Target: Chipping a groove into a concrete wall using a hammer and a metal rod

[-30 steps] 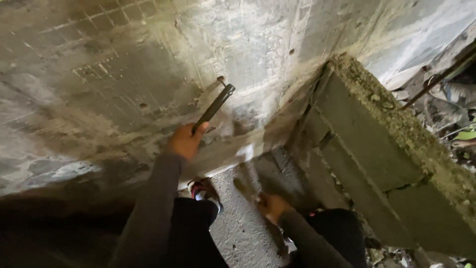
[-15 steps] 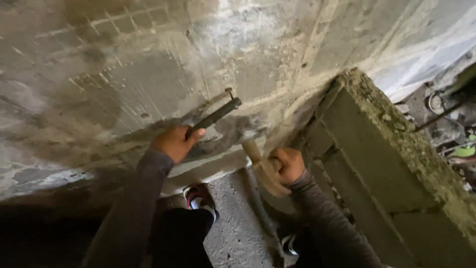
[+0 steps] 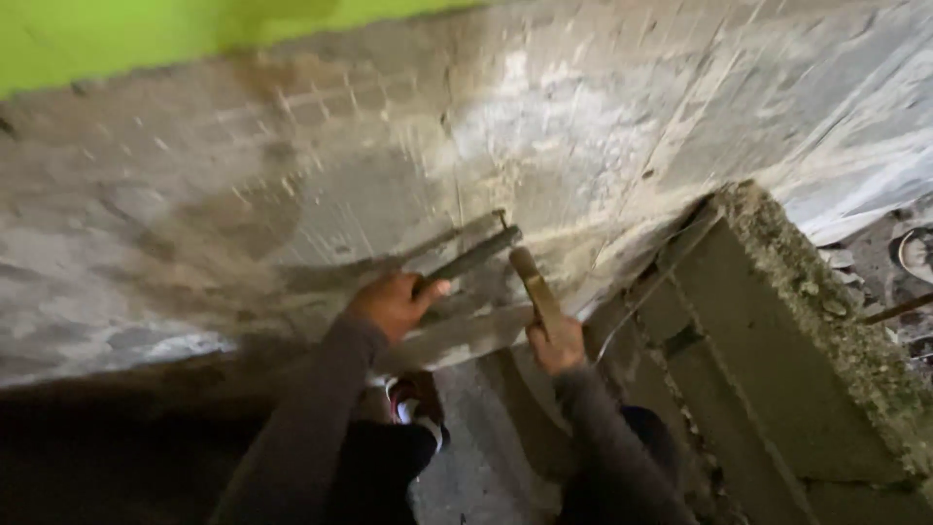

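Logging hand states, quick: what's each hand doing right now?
Left hand: closed on a dark metal chisel set against the concrete wall.
Right hand: closed on a wooden-handled hammer.

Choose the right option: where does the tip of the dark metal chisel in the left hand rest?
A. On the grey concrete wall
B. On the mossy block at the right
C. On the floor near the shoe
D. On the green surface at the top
A: the left hand holds the chisel slanted up, its tip against the concrete wall.

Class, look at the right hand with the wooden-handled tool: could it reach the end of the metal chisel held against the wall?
Probably yes: the right hand raises its wooden-handled tool just beside the chisel, with nothing between them.
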